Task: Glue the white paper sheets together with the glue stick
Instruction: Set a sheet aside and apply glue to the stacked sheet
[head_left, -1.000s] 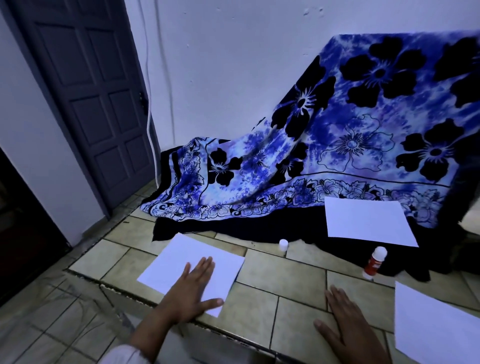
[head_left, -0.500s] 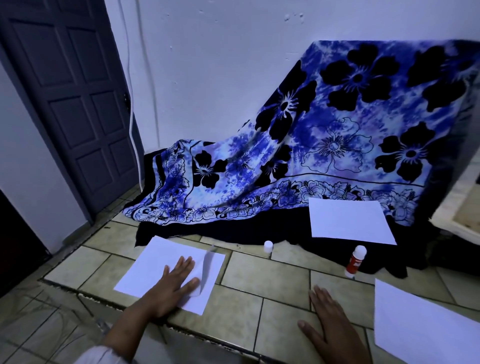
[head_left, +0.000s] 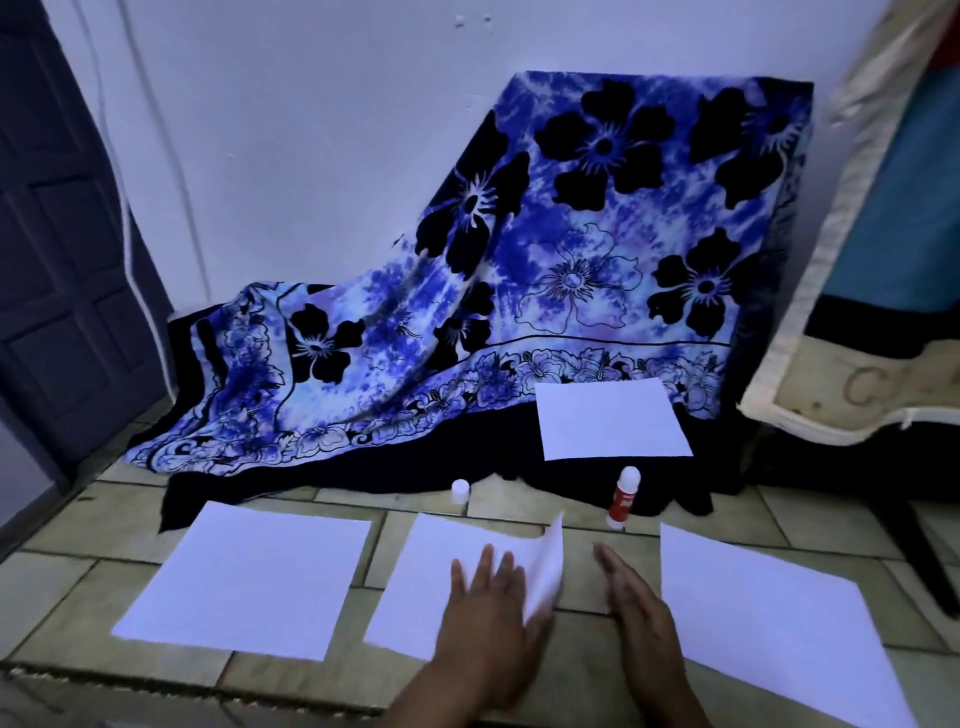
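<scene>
Paper sheets are lying on the tiled floor (head_left: 291, 667); the left hand (head_left: 485, 618) is pressing the middle sheet (head_left: 441, 577) flat-fingered, its right edge curling up. The right hand (head_left: 641, 613) is hovering spread, empty. That curl risks creasing if pressed.

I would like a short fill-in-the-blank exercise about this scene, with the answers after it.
1. The number of white sheets in view is ___.
2. The glue stick stands upright with its cap ___.
3. The middle sheet lies under the ___ hand.
4. The far sheet rests on the flowered ___.

Missing words: four; off; left; cloth
</scene>
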